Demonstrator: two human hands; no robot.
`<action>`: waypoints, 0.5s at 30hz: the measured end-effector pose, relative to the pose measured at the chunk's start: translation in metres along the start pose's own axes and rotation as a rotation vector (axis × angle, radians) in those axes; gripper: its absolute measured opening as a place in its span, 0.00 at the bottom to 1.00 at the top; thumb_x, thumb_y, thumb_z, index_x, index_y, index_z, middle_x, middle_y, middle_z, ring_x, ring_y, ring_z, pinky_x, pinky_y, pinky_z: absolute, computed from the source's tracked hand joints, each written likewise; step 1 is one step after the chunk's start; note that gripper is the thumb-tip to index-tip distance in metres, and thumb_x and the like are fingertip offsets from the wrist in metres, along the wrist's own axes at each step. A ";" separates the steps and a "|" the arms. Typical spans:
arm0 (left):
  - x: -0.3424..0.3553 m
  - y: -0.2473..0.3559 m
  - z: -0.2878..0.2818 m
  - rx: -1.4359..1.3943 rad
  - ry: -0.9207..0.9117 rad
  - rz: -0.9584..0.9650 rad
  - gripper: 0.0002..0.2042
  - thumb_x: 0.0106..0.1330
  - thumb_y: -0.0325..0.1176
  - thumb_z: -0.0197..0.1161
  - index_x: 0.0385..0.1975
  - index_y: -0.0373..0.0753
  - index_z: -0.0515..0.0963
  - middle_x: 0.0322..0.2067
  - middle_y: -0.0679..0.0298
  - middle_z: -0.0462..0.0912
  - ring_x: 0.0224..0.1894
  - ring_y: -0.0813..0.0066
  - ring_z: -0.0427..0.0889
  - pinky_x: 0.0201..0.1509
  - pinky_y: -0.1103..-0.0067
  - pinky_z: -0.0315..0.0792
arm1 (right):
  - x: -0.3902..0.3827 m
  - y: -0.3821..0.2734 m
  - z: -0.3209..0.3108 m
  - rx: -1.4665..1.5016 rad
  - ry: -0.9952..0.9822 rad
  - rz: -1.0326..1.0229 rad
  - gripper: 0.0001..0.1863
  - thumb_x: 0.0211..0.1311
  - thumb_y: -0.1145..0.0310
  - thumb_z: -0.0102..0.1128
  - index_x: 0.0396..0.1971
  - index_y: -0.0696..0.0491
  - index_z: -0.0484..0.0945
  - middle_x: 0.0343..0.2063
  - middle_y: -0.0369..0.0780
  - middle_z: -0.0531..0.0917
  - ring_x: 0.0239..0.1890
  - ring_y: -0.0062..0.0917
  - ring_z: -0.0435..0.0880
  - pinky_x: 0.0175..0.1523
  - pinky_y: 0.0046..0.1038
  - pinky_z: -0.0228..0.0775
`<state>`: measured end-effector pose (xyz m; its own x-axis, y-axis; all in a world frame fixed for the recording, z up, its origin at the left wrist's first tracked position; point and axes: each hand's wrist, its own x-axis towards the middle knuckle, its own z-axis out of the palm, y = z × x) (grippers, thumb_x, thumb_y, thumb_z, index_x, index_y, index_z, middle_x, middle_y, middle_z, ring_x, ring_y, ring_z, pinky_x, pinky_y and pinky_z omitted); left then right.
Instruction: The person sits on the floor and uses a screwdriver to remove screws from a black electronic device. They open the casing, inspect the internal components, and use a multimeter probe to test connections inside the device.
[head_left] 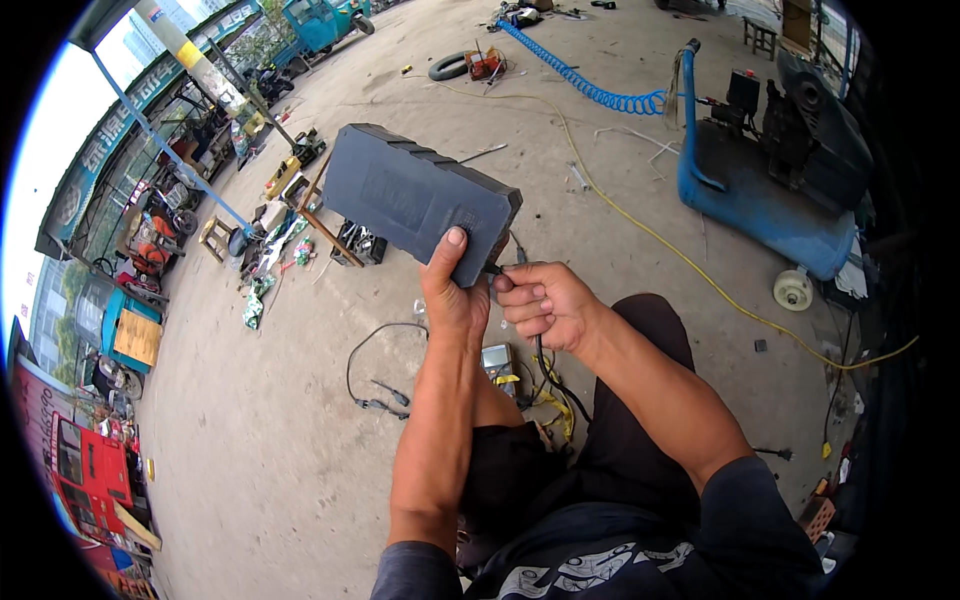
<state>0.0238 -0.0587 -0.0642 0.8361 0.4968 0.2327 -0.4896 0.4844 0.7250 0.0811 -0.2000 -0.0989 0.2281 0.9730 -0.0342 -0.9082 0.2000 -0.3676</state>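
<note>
My left hand (458, 285) grips a dark grey rectangular box (400, 195) with ribbed edges, thumb on its broad face, and holds it tilted above the ground. What the box is I cannot make out for certain. Right beside it, my right hand (545, 305) pinches a black cable (541, 352) close to the box's near end. Fingers hide the cable's tip, so whether it is plugged in does not show. The cable hangs down between my knees. Below my hands, a multimeter (497, 358) with a yellow edge lies on the ground next to yellow leads (556, 400).
A thin black cable with connectors (392, 400) lies on the concrete to the left. On the right stands a blue air compressor tank (770, 215) with a coiled blue hose (590, 88). A yellow hose (640, 212) crosses the floor. Scattered tools and a crate (360, 243) are farther left.
</note>
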 end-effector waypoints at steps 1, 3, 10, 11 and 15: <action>0.002 0.000 -0.002 -0.019 0.002 0.002 0.32 0.65 0.38 0.70 0.63 0.25 0.67 0.54 0.47 0.80 0.55 0.48 0.83 0.63 0.54 0.80 | 0.000 -0.001 0.004 -0.084 0.038 -0.043 0.13 0.78 0.63 0.52 0.34 0.54 0.77 0.14 0.23 0.65 0.13 0.09 0.57 0.17 0.17 0.46; 0.003 0.000 -0.001 -0.057 0.026 -0.005 0.31 0.66 0.38 0.70 0.63 0.26 0.67 0.54 0.47 0.80 0.56 0.47 0.83 0.62 0.53 0.80 | -0.004 0.005 0.017 -0.476 0.194 -0.293 0.14 0.78 0.63 0.53 0.33 0.56 0.79 0.15 0.24 0.67 0.13 0.13 0.62 0.18 0.20 0.51; 0.005 0.000 0.002 -0.157 0.170 -0.037 0.31 0.67 0.39 0.72 0.64 0.32 0.67 0.55 0.48 0.80 0.56 0.48 0.83 0.62 0.48 0.79 | -0.003 0.012 0.015 -1.659 0.480 -1.242 0.05 0.68 0.72 0.65 0.36 0.59 0.82 0.25 0.45 0.81 0.26 0.40 0.81 0.33 0.40 0.71; 0.005 0.000 0.002 -0.163 0.171 -0.038 0.30 0.67 0.39 0.72 0.64 0.32 0.67 0.55 0.48 0.80 0.56 0.48 0.83 0.62 0.48 0.79 | -0.004 0.012 0.016 -1.756 0.507 -1.270 0.05 0.67 0.73 0.66 0.37 0.59 0.82 0.26 0.47 0.81 0.27 0.44 0.81 0.33 0.42 0.72; 0.004 -0.004 0.006 -0.175 0.150 -0.041 0.30 0.67 0.39 0.71 0.64 0.32 0.67 0.55 0.48 0.80 0.56 0.48 0.83 0.62 0.48 0.79 | -0.006 0.013 0.016 -1.837 0.538 -1.233 0.05 0.68 0.74 0.63 0.34 0.59 0.79 0.28 0.47 0.80 0.29 0.48 0.80 0.33 0.43 0.71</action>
<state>0.0302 -0.0625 -0.0623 0.8163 0.5693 0.0976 -0.5028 0.6174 0.6050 0.0620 -0.2015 -0.0887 0.5668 0.3301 0.7548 0.8174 -0.1107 -0.5654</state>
